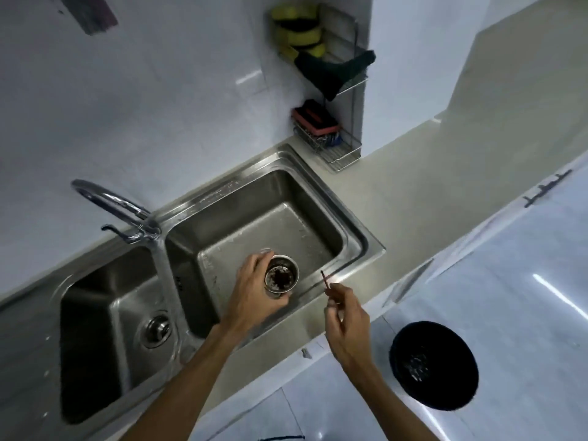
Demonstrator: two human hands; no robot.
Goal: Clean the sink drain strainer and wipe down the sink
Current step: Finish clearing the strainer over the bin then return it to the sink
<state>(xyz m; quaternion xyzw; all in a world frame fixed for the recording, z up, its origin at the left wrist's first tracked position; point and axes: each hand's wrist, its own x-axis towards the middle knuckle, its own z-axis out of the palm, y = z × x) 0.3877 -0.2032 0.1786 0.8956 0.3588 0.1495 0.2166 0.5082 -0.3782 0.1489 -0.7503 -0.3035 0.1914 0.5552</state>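
My left hand (254, 291) grips a metal drain strainer cup (281, 276) above the right basin of the steel double sink (350, 224). Dark debris lies inside the cup. My right hand (345, 323) pinches a thin reddish stick (326, 281) over the sink's front rim, its tip to the right of the strainer and apart from it. The left basin keeps its own strainer (156, 327) in the drain.
A chrome faucet (111, 202) arches at the back left. A wire rack (337, 151) in the corner holds sponges, brushes and a dark cloth (334, 71). A black bin (434, 366) stands on the floor at the right. The pale counter (445, 173) runs right.
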